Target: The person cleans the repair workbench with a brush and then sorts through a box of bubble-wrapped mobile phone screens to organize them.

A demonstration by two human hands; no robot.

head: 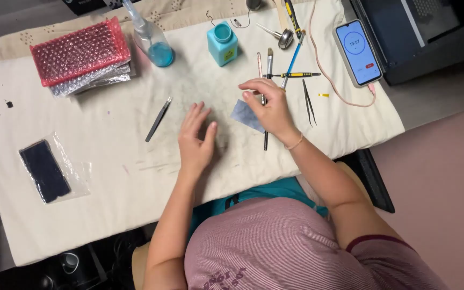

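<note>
- The right hand (271, 110) hovers over the middle of the cloth-covered surface (108, 177); its thumb and fingers pinch the far edge of a small grey-blue wipe (244, 114), which lies just left of the hand
- A thin dark tool (266, 138) runs under the right hand, its near end showing below the palm; whether the grip also holds it, I cannot tell
- The left hand (196, 140) rests flat on the surface just left of the wipe, fingers spread and holding nothing
- A pair of dark tweezers (158, 119) lies left of the left hand, apart from it
- Far from the hands stand a teal square bottle (222, 44) and a clear spray bottle with blue liquid (151, 38); brushes and a yellow-and-black screwdriver (296, 74) lie right of the teal bottle
- A second pair of tweezers (309, 103) lies right of the right hand
- A lit phone (357, 52) sits at the far right, a pink cable plugged in
- A stack of red bubble wrap (80, 51) is at the far left; a dark phone in a clear bag (44, 171) lies at the near left
</note>
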